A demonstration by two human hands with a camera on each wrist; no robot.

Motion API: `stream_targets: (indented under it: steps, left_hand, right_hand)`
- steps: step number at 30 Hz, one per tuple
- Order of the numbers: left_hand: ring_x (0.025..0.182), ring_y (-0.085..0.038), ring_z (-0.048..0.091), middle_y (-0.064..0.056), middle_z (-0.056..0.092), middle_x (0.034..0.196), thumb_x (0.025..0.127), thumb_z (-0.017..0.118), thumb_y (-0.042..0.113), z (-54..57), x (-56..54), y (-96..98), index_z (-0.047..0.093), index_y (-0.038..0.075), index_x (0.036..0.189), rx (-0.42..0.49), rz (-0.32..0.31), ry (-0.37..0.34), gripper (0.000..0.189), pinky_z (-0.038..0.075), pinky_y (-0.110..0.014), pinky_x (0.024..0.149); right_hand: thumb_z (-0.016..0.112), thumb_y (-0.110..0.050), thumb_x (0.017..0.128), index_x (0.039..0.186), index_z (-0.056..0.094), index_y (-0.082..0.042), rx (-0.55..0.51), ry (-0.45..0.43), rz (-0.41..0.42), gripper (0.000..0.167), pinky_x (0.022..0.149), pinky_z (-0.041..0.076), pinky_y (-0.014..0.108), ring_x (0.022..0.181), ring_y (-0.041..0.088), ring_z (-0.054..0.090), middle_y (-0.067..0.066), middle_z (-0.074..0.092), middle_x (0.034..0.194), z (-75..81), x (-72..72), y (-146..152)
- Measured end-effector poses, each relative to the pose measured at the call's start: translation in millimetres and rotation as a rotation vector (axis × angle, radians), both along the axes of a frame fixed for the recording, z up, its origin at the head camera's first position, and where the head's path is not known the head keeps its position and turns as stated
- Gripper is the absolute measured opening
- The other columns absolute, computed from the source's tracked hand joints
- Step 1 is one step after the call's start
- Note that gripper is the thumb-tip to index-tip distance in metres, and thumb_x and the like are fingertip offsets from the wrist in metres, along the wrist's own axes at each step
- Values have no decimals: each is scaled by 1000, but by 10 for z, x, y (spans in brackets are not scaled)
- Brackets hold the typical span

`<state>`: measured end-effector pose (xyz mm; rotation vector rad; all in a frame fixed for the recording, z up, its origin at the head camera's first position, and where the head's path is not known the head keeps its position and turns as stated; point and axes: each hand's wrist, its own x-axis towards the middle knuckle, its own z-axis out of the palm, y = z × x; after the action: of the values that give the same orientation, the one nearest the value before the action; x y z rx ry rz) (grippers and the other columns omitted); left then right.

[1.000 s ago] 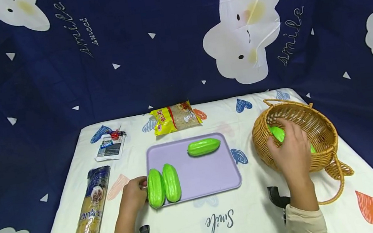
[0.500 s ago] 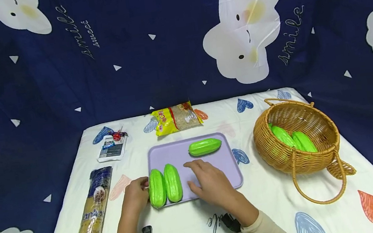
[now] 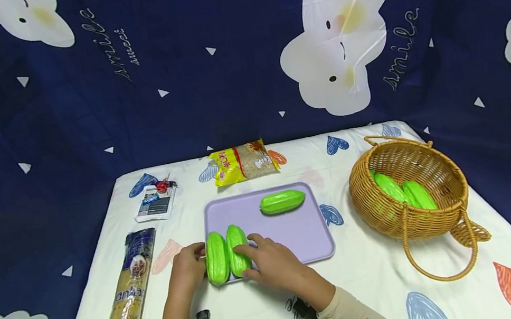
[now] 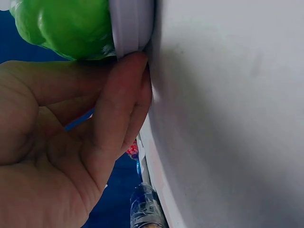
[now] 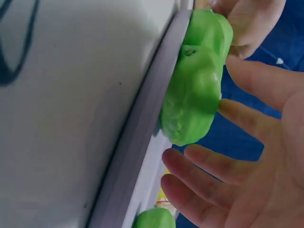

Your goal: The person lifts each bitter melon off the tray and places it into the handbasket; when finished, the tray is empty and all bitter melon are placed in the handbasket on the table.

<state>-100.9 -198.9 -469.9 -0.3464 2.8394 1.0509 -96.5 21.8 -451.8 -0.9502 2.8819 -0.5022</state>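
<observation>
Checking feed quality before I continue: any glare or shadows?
Head: glare streaks the long blue-and-yellow plastic packet; left wrist: a broad, soft-edged shadow crosses the white cloth; right wrist: dark shadow lines the edge of the rectangular lilac tray.

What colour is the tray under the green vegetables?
Pale purple, plain; the tray shows best in the head view.

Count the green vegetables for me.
5 show clearly: one green vegetable along the left edge of the tray, a second beside it, a third near the far right corner, a fourth and a fifth in the basket, which may hide more.
</observation>
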Motion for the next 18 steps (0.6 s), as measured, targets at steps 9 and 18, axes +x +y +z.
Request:
stream_targets:
  steps: [9, 18]
  left_hand:
    - [92, -28, 63, -12, 69, 98, 86, 55, -3, 11, -1, -1, 64, -6, 120, -1, -7, 12, 36, 49, -47, 81]
    - [91, -27, 63, -12, 69, 99, 86, 55, -2, 39, 14, 11, 63, -7, 121, 10, -2, 1, 36, 49, -45, 80]
  right_hand:
    - [63, -46, 90, 144, 47, -33, -10, -45, 35, 57, 84, 53, 41, 111, 29, 60, 15, 48, 140, -19, -10, -53]
    - [69, -33, 89, 133, 53, -22, -62, -58, 26, 49, 89, 52, 41, 111, 33, 61, 21, 48, 137, -40, -34, -85]
